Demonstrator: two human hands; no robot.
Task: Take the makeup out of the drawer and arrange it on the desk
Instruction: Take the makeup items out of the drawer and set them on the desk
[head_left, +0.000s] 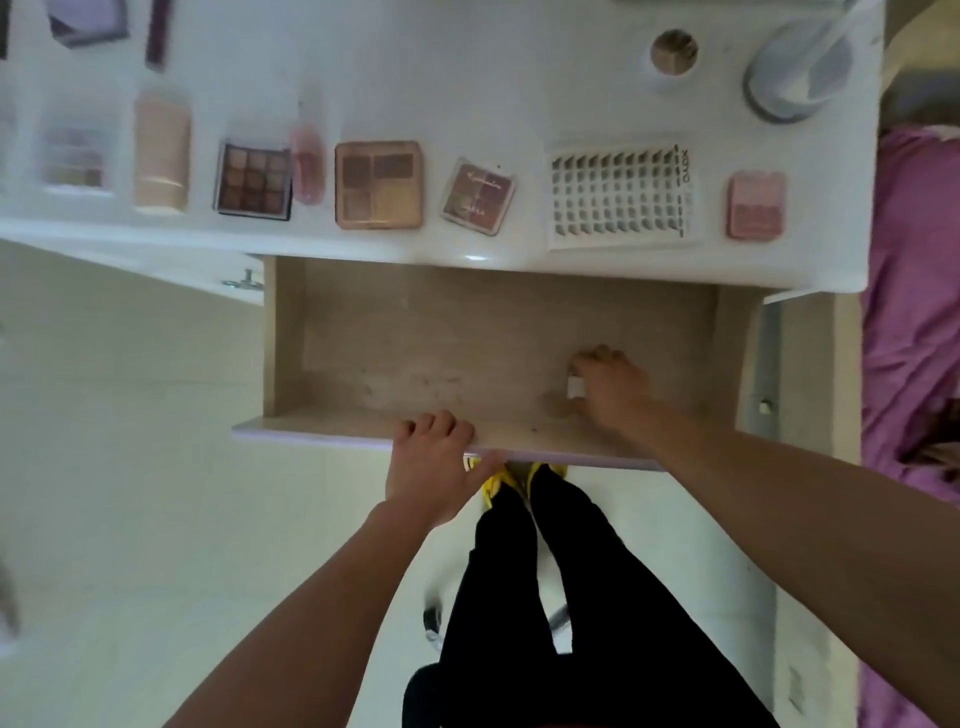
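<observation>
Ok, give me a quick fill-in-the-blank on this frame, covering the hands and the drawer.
1. The left hand grips the ____ edge of the drawer.
2. The right hand pinches a small ____ item inside the drawer.
3. On the desk, the grid tray lies ____ the tilted palette and the pink compact.
Missing words: front; white; between.

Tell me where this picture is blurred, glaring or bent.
Head view: the beige bottle at the left end of the desk is blurred; the drawer, the left hand on its front and the right hand inside look sharper, yet the white item it pinches is unidentifiable. Head view: glare on the desk's front edge; the wide lens bows that edge.
</observation>
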